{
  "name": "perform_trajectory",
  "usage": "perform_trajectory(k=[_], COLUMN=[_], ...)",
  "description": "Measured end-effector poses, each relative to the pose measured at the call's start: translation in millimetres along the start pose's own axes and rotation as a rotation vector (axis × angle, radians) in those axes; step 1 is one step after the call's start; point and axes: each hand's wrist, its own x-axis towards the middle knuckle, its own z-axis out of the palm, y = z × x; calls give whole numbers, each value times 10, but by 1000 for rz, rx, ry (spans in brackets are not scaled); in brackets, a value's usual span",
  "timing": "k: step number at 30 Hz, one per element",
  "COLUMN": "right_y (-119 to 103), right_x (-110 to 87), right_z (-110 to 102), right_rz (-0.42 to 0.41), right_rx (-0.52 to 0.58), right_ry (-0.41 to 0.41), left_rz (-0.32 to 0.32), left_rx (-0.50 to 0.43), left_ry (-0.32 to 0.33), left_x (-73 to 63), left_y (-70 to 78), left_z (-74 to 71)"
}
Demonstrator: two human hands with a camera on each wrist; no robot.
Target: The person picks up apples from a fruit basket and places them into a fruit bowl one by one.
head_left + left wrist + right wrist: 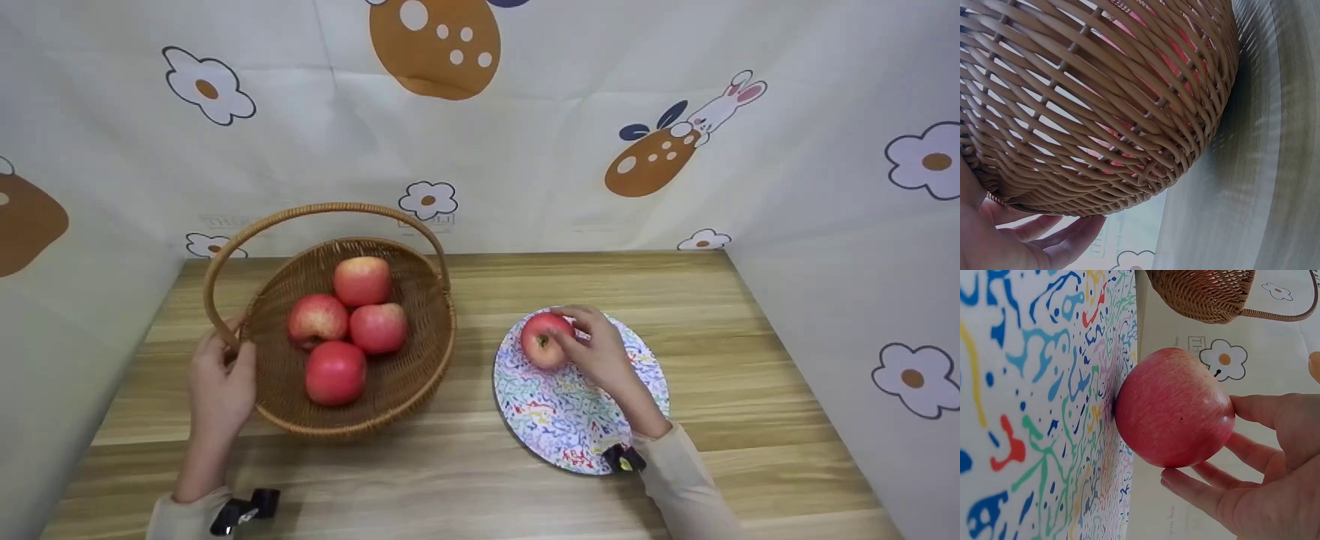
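Note:
A brown wicker basket [352, 427] with a tall arched handle stands on the left of the table and tilts toward the viewer. Inside it lie several red apples [336, 373]; their red shows through the weave in the left wrist view. My left hand [223, 382] grips the basket's left side where the handle meets the rim, its fingers [1075, 239] against the wicker. On the right, a single red apple [1176, 410] rests on a round flat board [540, 427] covered in multicoloured squiggles. My right hand [600, 352] holds this apple between thumb and fingers.
The wood-grain table [420, 487] is bounded at the back and sides by a pale cloth [540, 165] printed with flowers, orange shapes and a rabbit. Black straps with small devices [624, 458] sit on both wrists. The basket stands left of the board, with a gap between them.

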Motion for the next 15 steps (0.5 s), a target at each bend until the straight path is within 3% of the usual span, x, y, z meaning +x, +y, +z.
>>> perform_trajectory(k=[5, 15], right_y=[35, 110], right_x=[15, 64], right_z=[-19, -106], right_rz=[-62, 40], right_rx=[0, 33], right_ry=[22, 10], left_rz=[7, 24], left_rx=[-11, 6], left_ry=[-11, 11], left_x=[-2, 4], left_y=[-5, -12], left_z=[-3, 13])
